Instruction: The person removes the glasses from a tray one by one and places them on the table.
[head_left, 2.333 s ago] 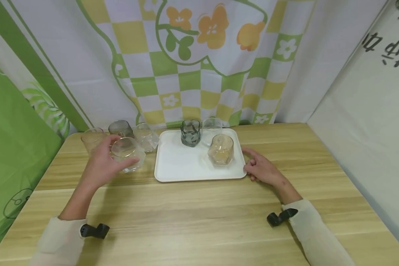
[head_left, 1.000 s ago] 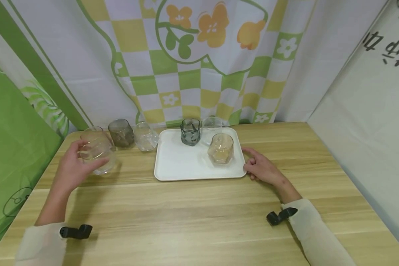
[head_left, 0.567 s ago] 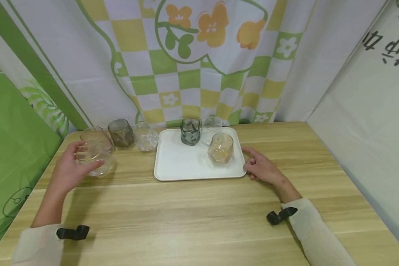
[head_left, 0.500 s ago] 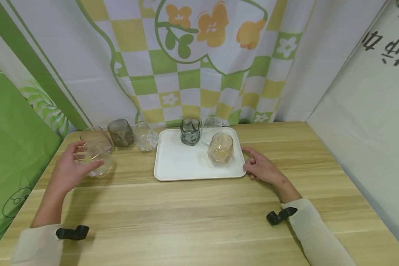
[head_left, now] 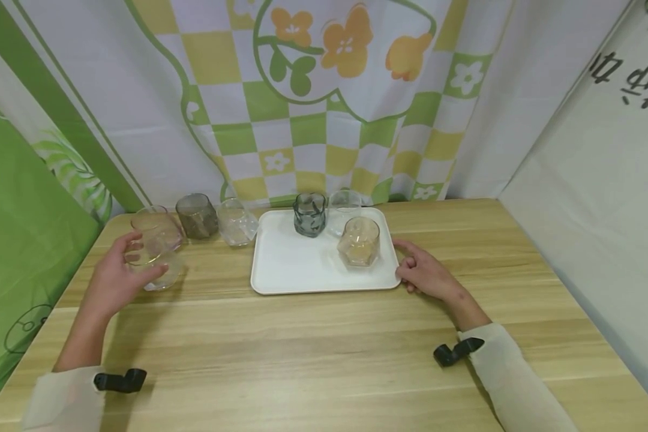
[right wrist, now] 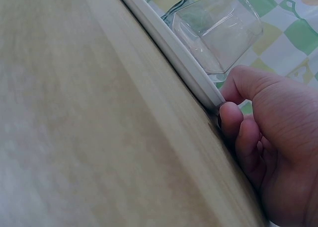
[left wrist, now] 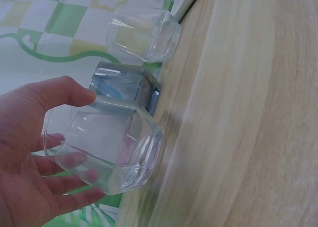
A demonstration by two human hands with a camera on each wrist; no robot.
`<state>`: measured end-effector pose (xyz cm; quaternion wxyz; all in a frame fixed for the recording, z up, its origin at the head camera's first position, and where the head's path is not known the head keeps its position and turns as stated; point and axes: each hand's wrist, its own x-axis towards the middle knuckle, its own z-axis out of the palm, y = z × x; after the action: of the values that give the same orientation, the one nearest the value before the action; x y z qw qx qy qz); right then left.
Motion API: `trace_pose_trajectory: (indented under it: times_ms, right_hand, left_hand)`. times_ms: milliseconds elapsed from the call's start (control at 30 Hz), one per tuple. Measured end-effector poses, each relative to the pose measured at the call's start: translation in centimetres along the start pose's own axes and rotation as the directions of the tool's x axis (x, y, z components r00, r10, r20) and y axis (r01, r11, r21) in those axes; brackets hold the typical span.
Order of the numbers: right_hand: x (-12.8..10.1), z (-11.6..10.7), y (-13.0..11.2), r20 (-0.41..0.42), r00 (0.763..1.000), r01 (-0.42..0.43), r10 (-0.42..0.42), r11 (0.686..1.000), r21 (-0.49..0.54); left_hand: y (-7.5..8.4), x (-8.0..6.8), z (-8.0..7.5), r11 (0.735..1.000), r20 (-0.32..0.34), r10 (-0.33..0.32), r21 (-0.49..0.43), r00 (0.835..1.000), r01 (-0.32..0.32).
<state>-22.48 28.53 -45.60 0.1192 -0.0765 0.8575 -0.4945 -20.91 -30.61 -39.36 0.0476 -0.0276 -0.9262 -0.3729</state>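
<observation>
Held glass (left wrist: 109,142): clear, faceted toward the base; being gripped over the left part of the table. Whether its base is touching the wood, cannot tell.

Left hand (head_left: 120,276): curving thumb and fingers around the sides of the held glass.

Pink-tinted glass (head_left: 167,231): standing just behind, partly showing past the held glass.

Smoky grey glass (head_left: 197,217): standing beside the pink-tinted one, to its right.

Plain glass (head_left: 237,223): standing between the smoky grey glass and the tray.

White tray (head_left: 297,270): lying to the right, bearing three glasses. Blue-grey glass (head_left: 309,217) and colourless glass (head_left: 337,219): standing near its far edge. Amber glass (head_left: 359,243): standing nearer its right edge.

Right hand (head_left: 426,279): holding the tray's right rim, lower fingers curling.

Wooden table (head_left: 313,354): supporting the tray.

Checked curtain (head_left: 356,132): hanging behind.
</observation>
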Motion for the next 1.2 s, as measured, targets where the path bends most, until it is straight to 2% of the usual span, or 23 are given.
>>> trace_pose_trajectory:
  times_ms: [400,967,1067,1200]
  right_hand:
    - [-0.1,-0.1,-0.1,0.0,1.0,0.009,-0.009,1.0,0.005]
    - [0.0,0.0,0.0,0.009,1.0,0.012,-0.013,0.999,0.034]
    - [0.0,0.0,0.0,0.009,1.0,0.018,-0.018,1.0,0.022]
    - [0.0,-0.1,-0.1,0.005,1.0,0.022,-0.022,1.0,0.008]
  left_hand:
    - [-0.3,0.1,0.0,1.0,0.041,0.024,-0.02,0.999,-0.023]
    - [-0.1,0.2,-0.2,0.997,0.046,0.057,0.045,0.997,-0.059]
    - [0.2,0.3,-0.2,0.995,0.031,0.072,0.063,0.997,-0.074]
    - [0.9,0.3,-0.1,0.991,-0.043,0.11,0.086,0.993,-0.106]
